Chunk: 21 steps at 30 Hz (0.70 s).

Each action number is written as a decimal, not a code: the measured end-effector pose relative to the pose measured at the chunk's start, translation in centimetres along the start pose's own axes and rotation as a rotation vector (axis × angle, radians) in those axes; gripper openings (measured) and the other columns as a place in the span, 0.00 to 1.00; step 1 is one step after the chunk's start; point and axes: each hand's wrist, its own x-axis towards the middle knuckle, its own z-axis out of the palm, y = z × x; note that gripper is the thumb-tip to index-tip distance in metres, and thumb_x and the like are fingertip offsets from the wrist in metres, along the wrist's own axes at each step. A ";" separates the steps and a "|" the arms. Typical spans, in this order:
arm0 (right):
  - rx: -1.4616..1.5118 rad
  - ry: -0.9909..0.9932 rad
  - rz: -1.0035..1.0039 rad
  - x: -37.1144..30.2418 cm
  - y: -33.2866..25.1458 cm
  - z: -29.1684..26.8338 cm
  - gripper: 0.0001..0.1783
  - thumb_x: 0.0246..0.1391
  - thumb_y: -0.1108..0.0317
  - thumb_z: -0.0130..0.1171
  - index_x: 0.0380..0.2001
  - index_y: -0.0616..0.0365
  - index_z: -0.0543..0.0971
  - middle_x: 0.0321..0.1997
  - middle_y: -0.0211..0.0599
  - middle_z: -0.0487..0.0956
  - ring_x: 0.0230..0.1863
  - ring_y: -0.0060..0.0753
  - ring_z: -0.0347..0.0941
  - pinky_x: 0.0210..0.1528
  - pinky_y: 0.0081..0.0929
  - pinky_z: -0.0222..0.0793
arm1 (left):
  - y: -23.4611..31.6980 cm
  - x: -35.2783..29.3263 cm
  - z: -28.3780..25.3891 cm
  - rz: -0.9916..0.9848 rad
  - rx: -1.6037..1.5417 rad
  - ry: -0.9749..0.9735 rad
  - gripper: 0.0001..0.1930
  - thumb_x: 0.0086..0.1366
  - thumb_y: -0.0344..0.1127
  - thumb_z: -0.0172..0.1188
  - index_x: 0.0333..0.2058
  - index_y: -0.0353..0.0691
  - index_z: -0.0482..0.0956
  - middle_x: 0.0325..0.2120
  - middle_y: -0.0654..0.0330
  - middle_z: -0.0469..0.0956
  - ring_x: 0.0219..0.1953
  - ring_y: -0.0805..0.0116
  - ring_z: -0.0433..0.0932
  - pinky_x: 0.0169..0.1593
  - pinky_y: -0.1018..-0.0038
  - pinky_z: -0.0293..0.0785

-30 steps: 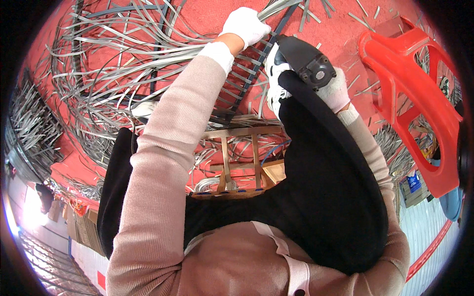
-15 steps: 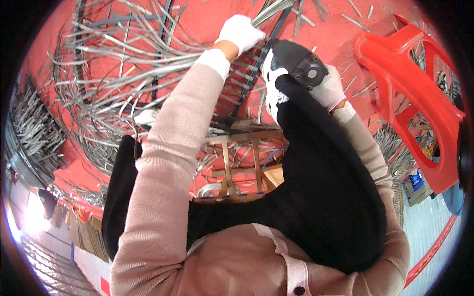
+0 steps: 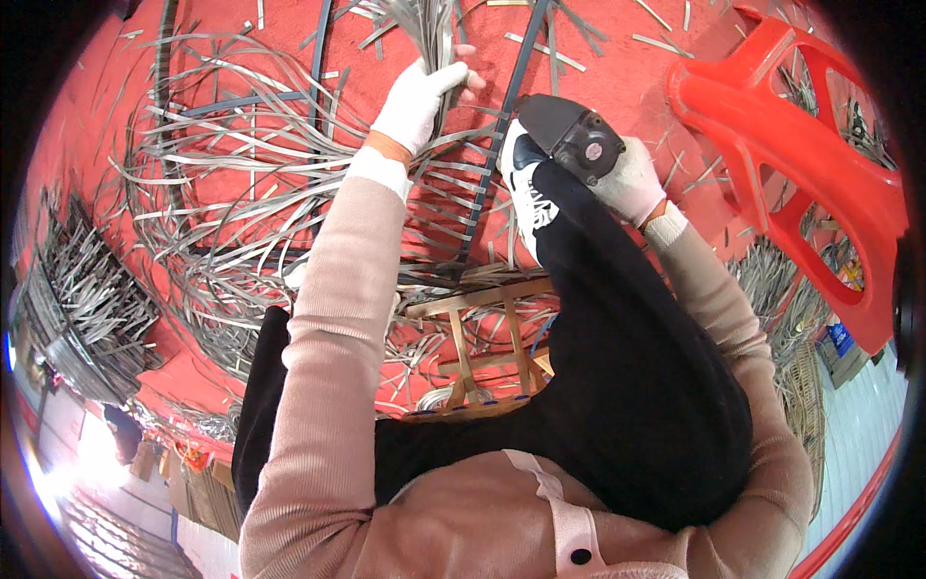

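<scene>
My left hand (image 3: 417,104), in a white glove with bare fingertips showing, is closed around a bundle of flat grey strips (image 3: 424,27). The bundle points up past the picture's top edge. Just right of it runs a dark metal frame (image 3: 487,159), with grey strips wound around its bars. Many long loose strips (image 3: 231,207) fan out left of my wrist. My gloved right hand (image 3: 634,181) holds a black tool (image 3: 577,137) with a rounded body and a round cap; its exact kind is unclear. The tool sits beside my white and black shoe (image 3: 529,193).
A red plastic stool (image 3: 772,164) lies on its side at the right. Between my legs is a wooden stool (image 3: 463,307). Cut strips litter the red floor (image 3: 637,68). A large pile of grey strips (image 3: 92,289) stands at the far left.
My left hand has moved left, away from the frame bar, and the bundle in it now points more straight up. The right hand still holds the black tool, slightly lower in the picture.
</scene>
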 end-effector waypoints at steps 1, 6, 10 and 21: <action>-0.011 0.004 -0.018 0.1 0.0 -0.1 0.19 0.50 0.57 0.70 0.43 0.53 0.84 0.34 0.50 0.84 0.40 0.56 0.82 0.40 0.43 0.79 | 0.0 0.2 0.1 0.039 -0.052 0.003 0.19 0.73 0.34 0.55 0.60 0.36 0.74 0.37 0.57 0.83 0.33 0.75 0.78 0.41 0.78 0.77; -0.081 0.048 -0.022 -0.3 -0.4 0.1 0.21 0.50 0.55 0.70 0.46 0.50 0.84 0.34 0.50 0.84 0.40 0.57 0.82 0.40 0.45 0.79 | 0.7 0.3 0.1 0.021 -0.299 -0.021 0.17 0.73 0.34 0.55 0.58 0.37 0.74 0.39 0.57 0.81 0.26 0.76 0.72 0.32 0.79 0.70; -0.175 0.253 0.201 -0.1 0.8 0.9 0.26 0.51 0.57 0.69 0.54 0.48 0.81 0.36 0.50 0.84 0.41 0.57 0.82 0.41 0.46 0.78 | 1.5 -0.4 0.3 -0.010 -0.322 -0.005 0.14 0.74 0.37 0.56 0.53 0.36 0.76 0.35 0.60 0.80 0.24 0.76 0.68 0.30 0.80 0.63; -0.519 0.598 0.004 3.0 5.3 0.4 0.25 0.52 0.61 0.72 0.53 0.56 0.83 0.40 0.38 0.82 0.42 0.41 0.80 0.47 0.35 0.76 | 2.7 -3.6 2.7 -0.176 -0.084 -0.157 0.14 0.74 0.40 0.57 0.46 0.32 0.79 0.23 0.70 0.72 0.20 0.83 0.62 0.25 0.82 0.57</action>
